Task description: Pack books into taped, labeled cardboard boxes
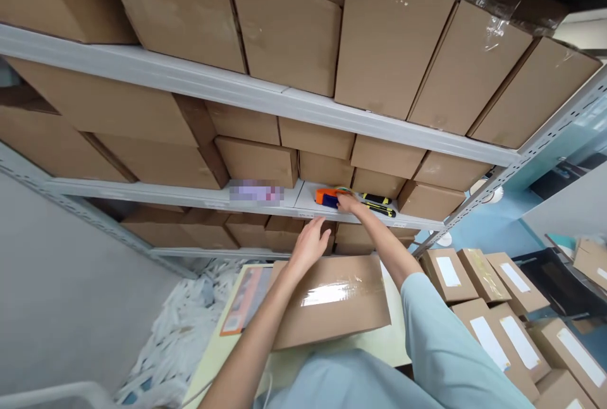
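My right hand [347, 202] reaches onto the middle shelf and grips an orange and dark blue tape dispenser [325, 196] by its right end; some of the fingers are hidden. To the right of it lie black and yellow box cutters [379, 207]. My left hand [310, 243] is in the air over the far edge of a cardboard box [341, 314], fingers stretched out and holding nothing. Clear, shiny tape runs across the top of that box. The box rests on a pale yellow table [218, 352].
Metal shelving [265, 99] packed with cardboard boxes [284, 23] rises in front. A blurred purple item [256, 191] lies on the middle shelf. Labelled cartons [478, 327] are stacked at right. White scraps [175, 327] heap up at left, and an orange-edged sheet [244, 298] lies beside the box.
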Demonstrator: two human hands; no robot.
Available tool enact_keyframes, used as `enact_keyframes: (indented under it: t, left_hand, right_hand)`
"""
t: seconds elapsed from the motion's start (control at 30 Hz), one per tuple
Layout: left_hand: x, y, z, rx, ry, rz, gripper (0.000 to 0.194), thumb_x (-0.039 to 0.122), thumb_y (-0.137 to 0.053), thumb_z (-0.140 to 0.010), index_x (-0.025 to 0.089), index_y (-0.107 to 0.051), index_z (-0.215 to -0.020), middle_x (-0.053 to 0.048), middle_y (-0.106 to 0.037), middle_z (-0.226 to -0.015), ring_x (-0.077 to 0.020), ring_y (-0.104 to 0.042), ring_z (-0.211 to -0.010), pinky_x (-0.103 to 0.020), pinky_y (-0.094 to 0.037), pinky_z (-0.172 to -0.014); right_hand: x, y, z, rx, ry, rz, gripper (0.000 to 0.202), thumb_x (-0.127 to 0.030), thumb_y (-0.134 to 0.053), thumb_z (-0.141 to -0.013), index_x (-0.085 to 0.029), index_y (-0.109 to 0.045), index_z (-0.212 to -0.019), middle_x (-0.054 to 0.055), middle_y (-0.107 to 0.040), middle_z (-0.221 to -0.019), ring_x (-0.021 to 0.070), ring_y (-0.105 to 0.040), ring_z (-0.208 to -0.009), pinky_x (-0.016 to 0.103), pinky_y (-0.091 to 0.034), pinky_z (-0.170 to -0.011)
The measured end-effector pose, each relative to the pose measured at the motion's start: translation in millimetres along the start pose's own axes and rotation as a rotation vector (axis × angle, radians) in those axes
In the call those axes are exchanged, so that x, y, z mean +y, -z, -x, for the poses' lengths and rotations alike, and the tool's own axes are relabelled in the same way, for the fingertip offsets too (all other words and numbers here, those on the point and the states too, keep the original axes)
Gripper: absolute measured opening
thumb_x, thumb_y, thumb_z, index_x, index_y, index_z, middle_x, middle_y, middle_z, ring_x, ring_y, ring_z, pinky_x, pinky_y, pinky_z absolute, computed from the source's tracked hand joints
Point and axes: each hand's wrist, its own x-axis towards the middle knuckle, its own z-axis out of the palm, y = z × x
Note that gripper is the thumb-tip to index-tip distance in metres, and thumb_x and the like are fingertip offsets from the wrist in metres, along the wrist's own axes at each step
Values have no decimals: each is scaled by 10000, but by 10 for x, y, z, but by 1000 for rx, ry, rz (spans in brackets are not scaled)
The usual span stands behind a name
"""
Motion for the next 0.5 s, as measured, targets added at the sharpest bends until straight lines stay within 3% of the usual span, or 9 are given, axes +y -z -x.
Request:
enact_keyframes:
  t: [0.1, 0.2, 0.3, 0.37, 0.43, 0.5]
  left_hand:
    - [-341, 176, 511, 99, 40, 8, 536, 360, -549, -1035, 130, -684, -1501, -211, -661, -1612, -369, -626, -1520, -547, -480, -1313]
    - [-508, 255, 1126, 240, 132, -6, 601, 434, -494, -1076, 97, -632, -1554, -253, -611, -1647, -410, -548, -1583, -614, -411, -1349]
    - [-247, 140, 1529, 275, 219, -37, 668, 478, -483, -1112, 67, -541, -1635, -298, -465, -1751, -451, -342, -1706, -686, -299, -1386]
    - [77, -55, 1589, 142, 199, -26, 692, 485, -487, -1128, 64, -493, -1677, -293, -366, -1812, -459, -210, -1752, -703, -231, -1405]
    - [335, -285, 1551, -20, 181, -35, 729, 491, -473, -1146, 69, -417, -1738, -271, -224, -1871, -453, -87, -1775, -717, -157, -1418]
    - [390, -445, 1506, -134, 200, -81, 801, 527, -488, -1143, 68, -341, -1783, -253, -119, -1895, -459, 14, -1776, -738, -37, -1417]
  right_hand:
    - [52, -129, 145, 70, -15, -11, 584, -152, -530, -1077, -7, -513, -1642, 296, -587, -1657, 358, -569, -1559, 496, -409, -1337]
    - [118, -531, 711, 245, 42, -68, 681, -281, -444, -1151, 19, -324, -1750, 295, -346, -1824, 365, -325, -1720, 539, -244, -1428]
    - [-21, -1158, 1529, 369, 102, -190, 737, -434, -424, -1176, -18, -313, -1774, 253, -267, -1871, 358, -215, -1768, 546, -224, -1446]
    - [-197, -1546, 1990, 313, 74, -259, 743, -458, -383, -1187, -41, -283, -1795, 234, -221, -1891, 347, -163, -1786, 557, -236, -1444]
    - [-291, -1834, 2278, 240, -4, -307, 729, -444, -330, -1198, -64, -245, -1814, 215, -182, -1905, 340, -114, -1798, 580, -226, -1442]
    - [-203, -2018, 2424, 206, -111, -338, 734, -471, -298, -1207, -93, -211, -1830, 192, -152, -1915, 339, -76, -1803, 611, -178, -1447]
